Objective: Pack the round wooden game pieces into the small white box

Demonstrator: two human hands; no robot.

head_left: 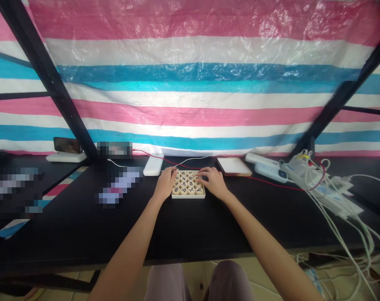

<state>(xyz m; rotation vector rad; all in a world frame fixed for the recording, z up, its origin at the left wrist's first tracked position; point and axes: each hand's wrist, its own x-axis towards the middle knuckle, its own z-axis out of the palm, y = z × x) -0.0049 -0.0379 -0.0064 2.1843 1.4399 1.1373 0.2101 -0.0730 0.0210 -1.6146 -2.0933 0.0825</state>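
Note:
A shallow white box (188,196) of round, cream Chinese chess pieces (183,184) sits on the black table, the pieces in rows with dark characters facing up. Along the box's left side my left hand (165,184) is closed, its fingertips curled over the edge by the left column. My right hand (214,182) reaches over the right side. Its thumb and index finger are bent around a piece in the right column, partly hiding it. Behind the box to the right lies a box lid (234,166) with a white inside and brownish rim.
A white device (153,164) lies behind my left hand. A thin red cable (268,182) crosses the table at the back. White power strips (330,194) with tangled cables crowd the right. A phone (67,145) leans at far left; striped sheeting (193,100) hangs behind.

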